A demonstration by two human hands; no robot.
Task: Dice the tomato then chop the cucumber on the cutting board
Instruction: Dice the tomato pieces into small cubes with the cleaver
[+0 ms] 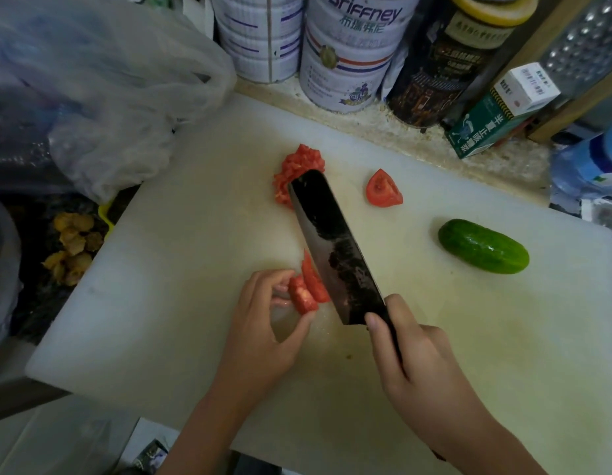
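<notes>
A white cutting board [201,303] fills the middle of the head view. My left hand [263,323] pinches a red tomato piece [306,289] between thumb and fingertips near the board's centre. My right hand [411,358] grips the handle of a dark cleaver [332,248], whose blade lies right against that piece and points away from me. A pile of diced tomato [296,169] sits at the blade's tip. A tomato wedge [383,190] lies to the right of the pile. A whole green cucumber [483,246] rests on the board's right side.
Tins [345,53], a dark canister [448,63] and a green box [493,125] line the counter behind the board. A plastic bag [102,94] bulges at the left, with yellowish scraps [71,248] below it. A metal grater [586,42] leans at the top right.
</notes>
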